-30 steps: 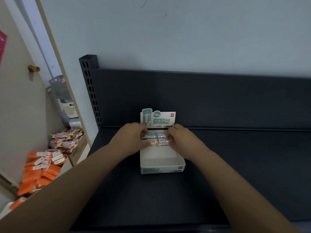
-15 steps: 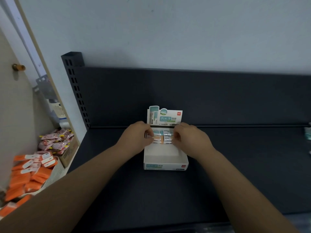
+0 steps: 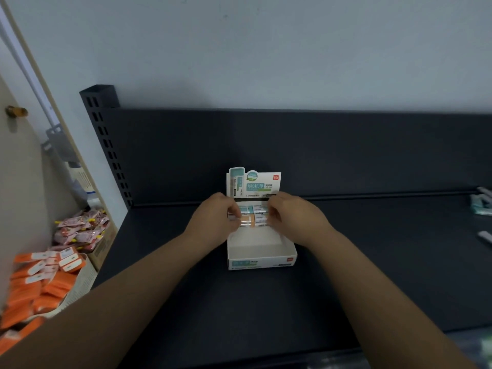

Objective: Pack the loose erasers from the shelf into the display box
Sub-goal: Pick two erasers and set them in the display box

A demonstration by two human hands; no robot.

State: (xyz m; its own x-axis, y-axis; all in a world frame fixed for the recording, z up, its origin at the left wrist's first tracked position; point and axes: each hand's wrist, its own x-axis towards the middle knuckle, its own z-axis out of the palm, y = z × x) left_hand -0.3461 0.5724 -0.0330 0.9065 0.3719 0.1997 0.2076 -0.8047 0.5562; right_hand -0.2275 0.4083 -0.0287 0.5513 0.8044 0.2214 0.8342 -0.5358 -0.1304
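Observation:
A white display box [image 3: 262, 259] with a teal label and an upright header card [image 3: 253, 183] stands on the dark shelf [image 3: 372, 262]. Its front half shows a bare white floor. Over its back half both hands pinch a small stack of wrapped erasers [image 3: 253, 217], teal and orange with clear ends. My left hand [image 3: 213, 222] grips the stack's left end and my right hand [image 3: 290, 219] grips its right end. Loose erasers [image 3: 480, 206] lie at the shelf's far right edge, partly cut off by the frame.
A perforated black upright [image 3: 106, 145] and the shelf's dark back panel bound the space. To the left, below the shelf, cartons hold orange packets [image 3: 40, 283] and pink packets [image 3: 80, 230]. A pale wall rises behind.
The view has shifted, so the box sits further right in frame. Both hands stay on the eraser stack over the box's back half, with little movement.

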